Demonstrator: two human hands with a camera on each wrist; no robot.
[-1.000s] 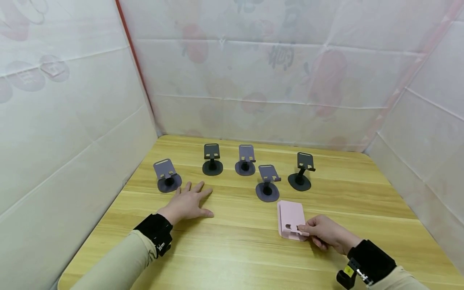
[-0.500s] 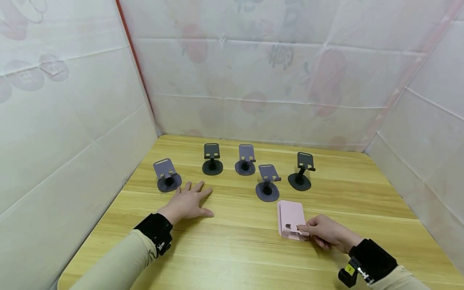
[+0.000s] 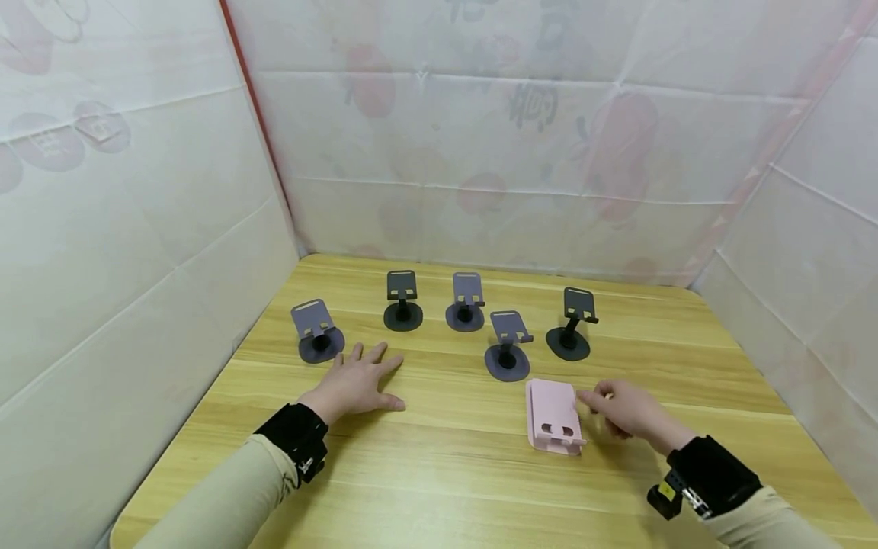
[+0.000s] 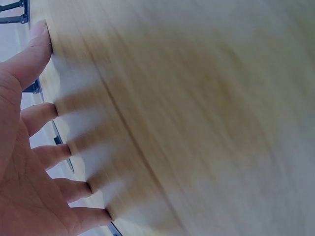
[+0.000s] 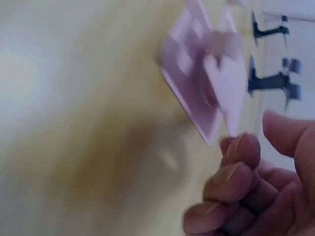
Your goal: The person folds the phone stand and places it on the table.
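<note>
A pink phone stand [image 3: 554, 415] lies folded flat on the wooden table [image 3: 446, 473], front right of centre. My right hand [image 3: 617, 408] hovers just right of it, apart from it, fingers curled and holding nothing. The right wrist view is blurred and shows the pink stand [image 5: 206, 83] beyond the curled fingers [image 5: 236, 182] of that hand. My left hand [image 3: 357, 381] lies flat on the table with fingers spread, near a grey stand [image 3: 314, 329]. The left wrist view shows the spread fingers [image 4: 44, 152] of the left hand pressed on the wood.
Several dark phone stands stand upright across the back of the table: a black one [image 3: 402, 301], two grey ones [image 3: 466, 303] [image 3: 507, 347], and another black one [image 3: 572, 324]. White sheeted walls [image 3: 137, 229] enclose the table on three sides.
My right hand has let go of the pink stand's near corner and moved back and to the right. The stand stays flat. The left hand has not moved.
</note>
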